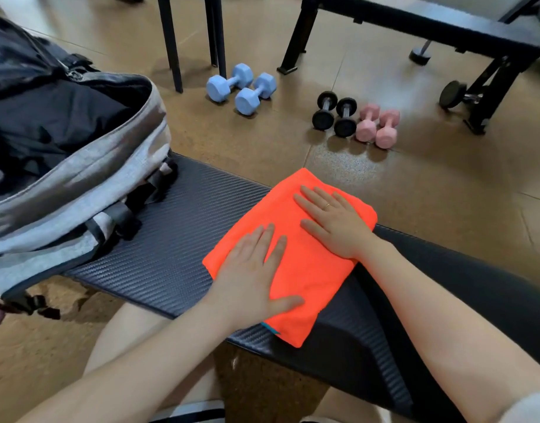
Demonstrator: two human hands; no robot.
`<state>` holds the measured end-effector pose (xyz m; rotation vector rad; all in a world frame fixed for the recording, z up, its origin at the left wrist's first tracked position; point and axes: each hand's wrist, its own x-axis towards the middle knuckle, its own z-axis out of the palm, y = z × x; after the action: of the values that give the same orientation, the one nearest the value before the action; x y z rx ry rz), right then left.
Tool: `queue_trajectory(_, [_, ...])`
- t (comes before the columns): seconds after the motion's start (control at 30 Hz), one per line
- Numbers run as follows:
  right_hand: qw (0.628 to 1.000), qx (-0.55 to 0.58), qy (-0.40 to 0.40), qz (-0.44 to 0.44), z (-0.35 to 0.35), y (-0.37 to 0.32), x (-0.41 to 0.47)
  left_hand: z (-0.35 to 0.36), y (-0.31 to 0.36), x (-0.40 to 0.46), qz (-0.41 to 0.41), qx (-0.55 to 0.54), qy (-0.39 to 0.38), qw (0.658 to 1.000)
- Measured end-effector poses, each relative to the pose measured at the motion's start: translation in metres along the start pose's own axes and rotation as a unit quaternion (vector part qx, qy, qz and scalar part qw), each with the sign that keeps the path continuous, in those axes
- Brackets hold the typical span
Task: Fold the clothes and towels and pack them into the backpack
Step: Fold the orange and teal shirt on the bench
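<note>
Both hands flat on folded orange towel (296,254) on the counter (158,239), backpack (79,178) open at left.

Left hand (250,276) and right hand (332,221) each lie palm-down on the towel, fingers straight and spread, neither grip closed on anything, just pressing the cloth. Right hand has a ring, sits on the towel's far half; left hand on the near half, thumb out toward the near edge. Towel is a folded rectangle, angled across the dark ribbed counter pad, a bit of blue showing at its near corner. Grey backpack stands on the counter's left end, well apart from the towel, main compartment unzipped with dark fabric inside. On the floor beyond: blue dumbbells (241,88), black dumbbells (334,114), pink dumbbells (377,125), dark bench frame (430,22).
</note>
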<state>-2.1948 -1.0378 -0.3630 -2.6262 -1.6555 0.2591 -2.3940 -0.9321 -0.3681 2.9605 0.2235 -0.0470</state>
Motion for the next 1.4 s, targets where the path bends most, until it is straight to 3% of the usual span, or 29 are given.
queue_trajectory(0.2, [0.999,0.026,0.015,0.035,0.000,0.013,-0.004,-0.005,-0.005,-0.003,0.003,-0.017,-0.032,0.999])
queue_trajectory(0.3, [0.988,0.014,0.120,0.091,0.000,0.019,-0.018,-0.007,-0.007,-0.009,-0.004,-0.012,-0.032,0.999])
queue_trajectory(0.4, [0.971,0.037,0.230,0.049,0.001,0.034,-0.049,-0.011,0.001,-0.014,0.046,-0.076,0.023,0.996])
queue_trajectory(0.5, [0.985,0.068,0.156,-0.004,0.005,0.041,-0.078,-0.002,0.016,-0.024,0.152,-0.092,0.114,0.977])
queue_trajectory(0.63, [0.989,0.126,0.071,0.025,0.004,0.045,-0.085,0.009,0.028,-0.031,0.147,-0.048,0.057,0.986])
queue_trajectory(0.8, [0.983,0.154,0.073,0.065,0.000,0.049,-0.064,0.003,0.011,-0.027,0.050,-0.133,0.103,0.984])
queue_trajectory(1.0, [0.971,0.110,0.182,0.113,0.004,0.037,-0.049,-0.007,-0.001,-0.025,0.012,-0.157,0.172,0.973])
queue_trajectory(1.17, [0.941,0.210,0.236,0.119,-0.011,0.036,-0.058,-0.038,-0.003,-0.016,-0.099,-0.331,0.252,0.904])
queue_trajectory(1.27, [0.911,0.335,0.205,0.128,-0.046,0.025,-0.068,-0.065,-0.011,-0.007,-0.104,-0.385,0.289,0.870])
queue_trajectory(1.4, [0.858,0.483,0.126,0.120,-0.102,0.016,-0.079,-0.101,-0.023,-0.004,-0.094,-0.505,0.311,0.800])
